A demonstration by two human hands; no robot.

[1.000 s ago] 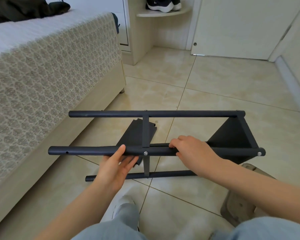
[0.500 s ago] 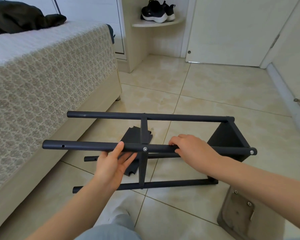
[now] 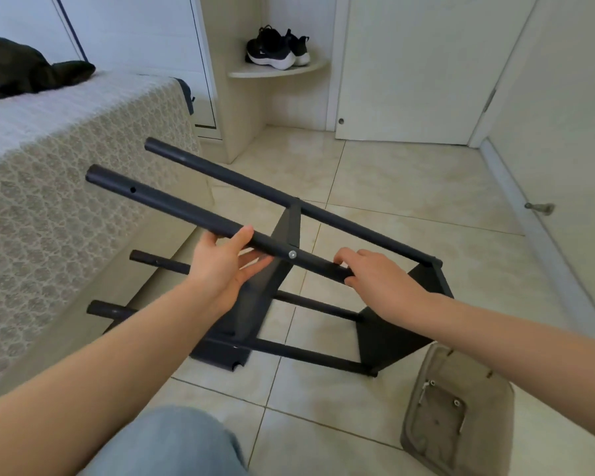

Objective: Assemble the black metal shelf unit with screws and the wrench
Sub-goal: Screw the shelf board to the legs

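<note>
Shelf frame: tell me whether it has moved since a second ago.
Yes. The shelf frame has tilted: its open end, earlier level with the base of the bed, now stands higher against its patterned side.

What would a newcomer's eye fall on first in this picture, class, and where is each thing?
The black shelf frame dominates the middle, tilted, with the left hand and right hand holding it either side of a silver screw. Behind, black trainers sit on a corner shelf; a patterned bed fills the left.
</note>
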